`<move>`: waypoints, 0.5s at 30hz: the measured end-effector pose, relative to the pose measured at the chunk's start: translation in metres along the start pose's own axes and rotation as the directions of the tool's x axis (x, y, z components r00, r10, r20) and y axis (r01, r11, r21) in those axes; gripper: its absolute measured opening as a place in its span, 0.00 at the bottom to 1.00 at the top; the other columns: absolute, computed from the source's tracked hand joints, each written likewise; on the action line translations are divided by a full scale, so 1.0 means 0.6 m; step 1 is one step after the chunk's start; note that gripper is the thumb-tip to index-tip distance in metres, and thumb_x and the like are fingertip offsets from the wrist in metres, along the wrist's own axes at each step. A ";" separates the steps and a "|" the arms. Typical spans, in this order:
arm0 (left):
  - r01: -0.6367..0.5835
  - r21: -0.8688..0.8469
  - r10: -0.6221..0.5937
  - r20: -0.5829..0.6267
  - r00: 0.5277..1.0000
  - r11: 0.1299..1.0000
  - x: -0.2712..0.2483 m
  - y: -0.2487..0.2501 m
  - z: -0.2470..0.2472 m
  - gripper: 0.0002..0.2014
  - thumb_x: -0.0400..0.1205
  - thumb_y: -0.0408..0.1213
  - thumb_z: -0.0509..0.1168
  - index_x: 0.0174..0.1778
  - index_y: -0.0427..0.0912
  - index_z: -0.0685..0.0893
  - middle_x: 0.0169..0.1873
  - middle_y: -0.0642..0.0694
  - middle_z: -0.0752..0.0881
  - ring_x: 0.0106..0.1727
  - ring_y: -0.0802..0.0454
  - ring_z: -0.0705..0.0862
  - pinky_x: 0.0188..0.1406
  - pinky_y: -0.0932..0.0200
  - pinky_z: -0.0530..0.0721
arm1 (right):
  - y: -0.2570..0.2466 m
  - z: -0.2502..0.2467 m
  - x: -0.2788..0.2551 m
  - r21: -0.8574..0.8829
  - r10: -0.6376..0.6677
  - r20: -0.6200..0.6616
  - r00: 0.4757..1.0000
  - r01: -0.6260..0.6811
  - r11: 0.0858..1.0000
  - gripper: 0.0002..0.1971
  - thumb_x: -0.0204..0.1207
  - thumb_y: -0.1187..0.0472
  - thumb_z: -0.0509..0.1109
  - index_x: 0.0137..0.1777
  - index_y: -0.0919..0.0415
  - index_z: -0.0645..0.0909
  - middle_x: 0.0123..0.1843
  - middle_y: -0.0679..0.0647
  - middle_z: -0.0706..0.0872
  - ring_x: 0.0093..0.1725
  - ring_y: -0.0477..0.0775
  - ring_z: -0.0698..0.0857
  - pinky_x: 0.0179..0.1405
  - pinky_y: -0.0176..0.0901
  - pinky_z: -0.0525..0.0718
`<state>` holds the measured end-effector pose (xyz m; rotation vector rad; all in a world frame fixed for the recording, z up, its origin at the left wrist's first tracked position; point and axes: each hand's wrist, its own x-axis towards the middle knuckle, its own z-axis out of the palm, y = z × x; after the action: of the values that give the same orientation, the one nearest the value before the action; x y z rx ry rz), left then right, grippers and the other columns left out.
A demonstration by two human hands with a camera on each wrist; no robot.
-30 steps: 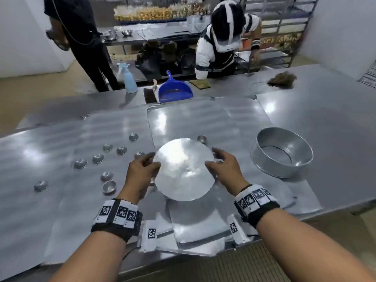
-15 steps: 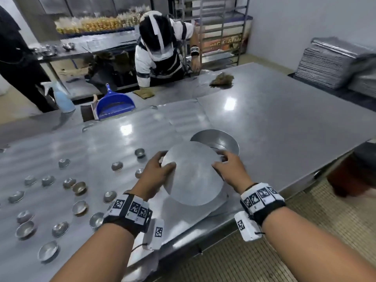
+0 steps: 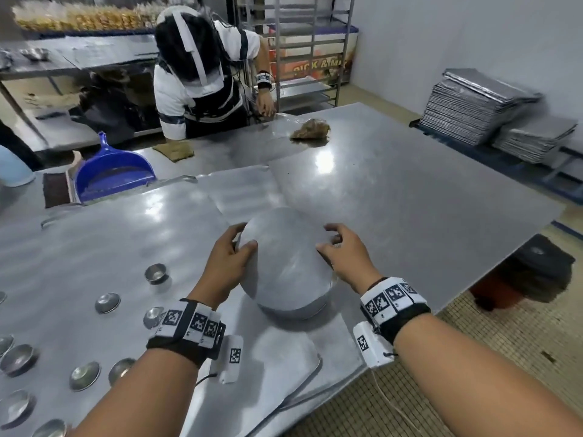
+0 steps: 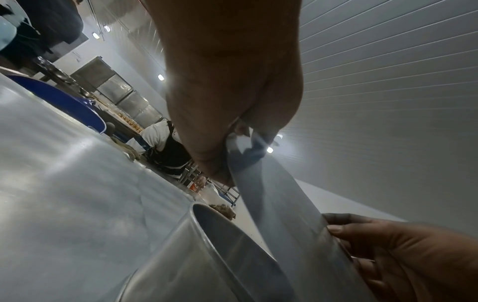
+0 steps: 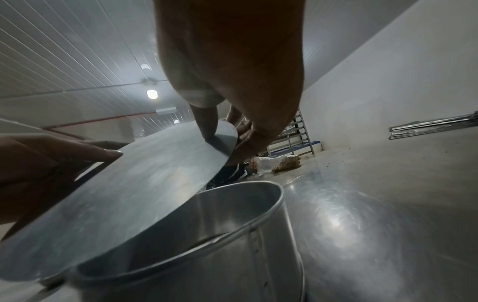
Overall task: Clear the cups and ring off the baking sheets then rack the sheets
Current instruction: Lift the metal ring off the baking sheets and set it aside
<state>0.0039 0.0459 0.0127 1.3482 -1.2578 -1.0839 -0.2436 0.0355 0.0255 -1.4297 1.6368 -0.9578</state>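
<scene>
Both hands hold a flat round metal disc (image 3: 284,260) by its opposite edges: my left hand (image 3: 243,238) pinches the left edge and my right hand (image 3: 328,239) the right edge. The disc is tilted over a round metal ring (image 3: 293,310) that stands on a baking sheet (image 3: 284,357) near the table's front edge. In the right wrist view the disc (image 5: 142,194) overlaps the ring's (image 5: 258,204) open top. Several small metal cups (image 3: 156,272) sit on the baking sheet (image 3: 94,241) to the left.
A blue dustpan (image 3: 113,178) lies at the back left. A brown clump (image 3: 310,132) sits at the far side, where another person (image 3: 202,77) bends over the table. Stacked sheets (image 3: 479,108) lie on the right, a rack (image 3: 303,58) behind. The table edge runs just right of the ring.
Both hands have carried the disc to the right, from above the sheets to over the ring, and the head view has swung right with them.
</scene>
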 end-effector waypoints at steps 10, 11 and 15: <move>-0.008 0.147 0.007 0.004 1.000 0.989 0.075 -0.068 0.031 0.17 0.85 0.41 0.69 0.70 0.55 0.80 0.61 0.53 0.89 0.61 0.53 0.88 0.63 0.44 0.87 | 0.052 0.004 0.091 -0.154 0.045 0.045 0.998 -0.038 0.987 0.16 0.76 0.55 0.75 0.62 0.44 0.78 0.48 0.46 0.84 0.46 0.47 0.86 0.53 0.47 0.87; -0.017 0.173 0.017 -0.001 1.000 0.985 0.077 -0.071 0.034 0.16 0.85 0.41 0.69 0.69 0.56 0.80 0.61 0.54 0.89 0.61 0.54 0.88 0.64 0.45 0.87 | 0.059 0.004 0.098 -0.182 0.034 0.049 0.998 -0.025 0.983 0.15 0.76 0.54 0.75 0.61 0.43 0.78 0.49 0.46 0.84 0.47 0.48 0.86 0.53 0.46 0.86; 0.014 0.240 -0.013 -0.010 1.000 0.971 0.078 -0.075 0.042 0.18 0.85 0.41 0.70 0.71 0.56 0.80 0.61 0.56 0.89 0.60 0.55 0.88 0.64 0.49 0.86 | 0.092 0.007 0.130 -0.307 -0.007 0.097 0.995 0.036 0.951 0.14 0.79 0.50 0.72 0.63 0.50 0.81 0.57 0.47 0.83 0.54 0.47 0.82 0.55 0.40 0.79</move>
<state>-0.0109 -0.0025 -0.0353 1.5418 -1.4104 -0.9567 -0.2711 -0.0370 -0.0306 -1.6757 1.7585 -0.6531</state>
